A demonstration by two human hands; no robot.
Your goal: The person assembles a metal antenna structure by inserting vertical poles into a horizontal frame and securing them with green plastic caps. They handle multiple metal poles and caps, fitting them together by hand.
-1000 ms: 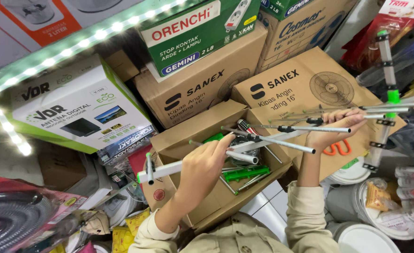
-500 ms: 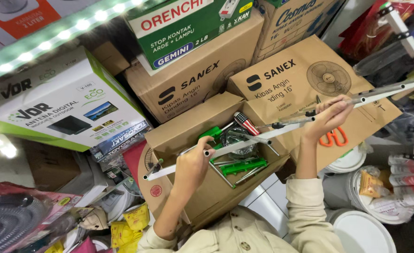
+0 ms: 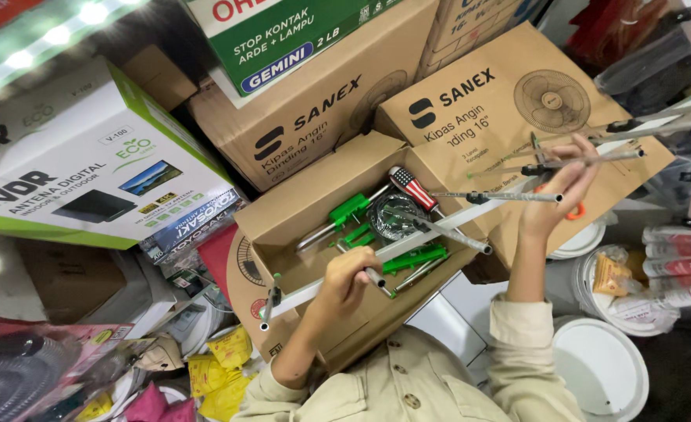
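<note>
Stacked cartons are crowding an open cardboard box of green-handled parts. Left hand is clenching the antenna boom over the box's front edge; right hand is gripping its thin rods, which risk snagging on nearby cartons and bending.

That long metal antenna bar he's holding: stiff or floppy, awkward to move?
The antenna bar spans both hands unsagging, so likely stiff and light. Its thin cross rods probably snag or bend. Left hand and right hand grip far apart, suggesting it swings.
</note>
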